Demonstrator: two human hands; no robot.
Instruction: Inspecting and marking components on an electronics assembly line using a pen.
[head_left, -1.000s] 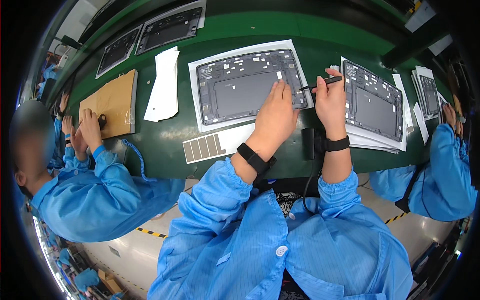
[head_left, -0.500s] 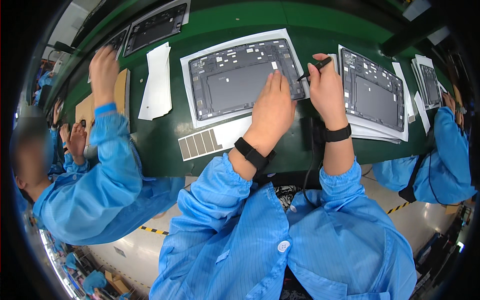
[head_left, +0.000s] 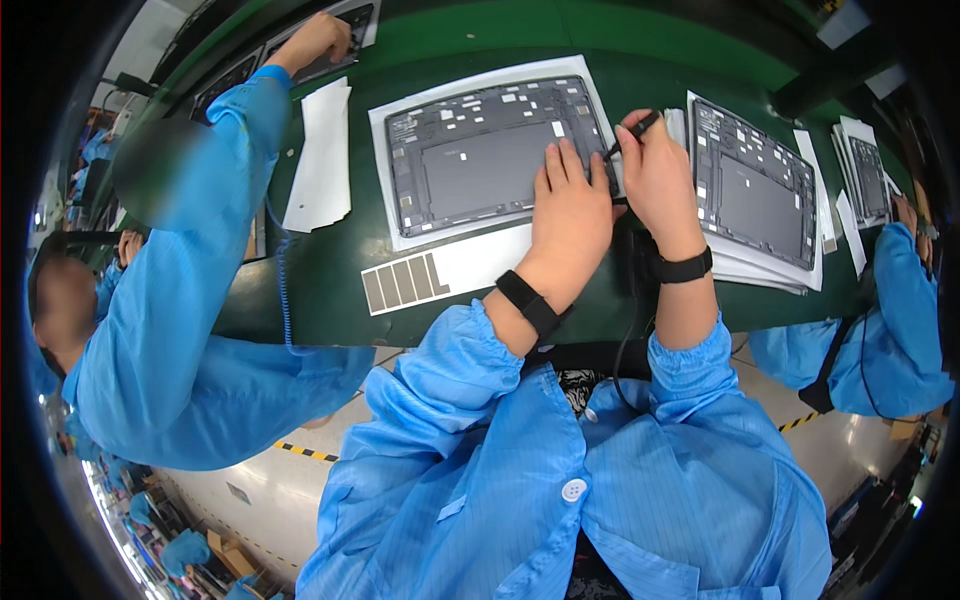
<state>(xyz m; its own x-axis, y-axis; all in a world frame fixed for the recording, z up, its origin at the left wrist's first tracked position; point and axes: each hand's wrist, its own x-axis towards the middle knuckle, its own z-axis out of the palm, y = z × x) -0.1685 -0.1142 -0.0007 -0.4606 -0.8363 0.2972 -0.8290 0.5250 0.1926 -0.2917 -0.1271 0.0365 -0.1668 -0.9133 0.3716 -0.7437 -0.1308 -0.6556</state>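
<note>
A dark grey tablet housing (head_left: 480, 170) with small white pads along its far part lies on white sheets in front of me. My left hand (head_left: 572, 212) rests flat on its near right part, fingers stretched and a little apart. My right hand (head_left: 660, 190) is closed around a slim black pointed tool (head_left: 640, 128), whose exact kind I cannot make out. The tool's thin tip is at the right edge of the housing, beside my left fingertips. Below the housing lies a white backing sheet (head_left: 480, 262) with several grey-brown rectangular stickers (head_left: 405, 282).
A second tablet housing (head_left: 755, 190) lies on stacked white sheets to the right. White paper strips (head_left: 322, 155) lie on the left of the green table (head_left: 310, 265). A co-worker's arm (head_left: 215, 200) stretches over the far left, and another person's sleeve (head_left: 900, 320) shows at right.
My left hand's fingers have spread apart on the housing. My right hand still grips the tool near the right edge. The co-worker's hand on the left has reached away over the far tablet housings.
</note>
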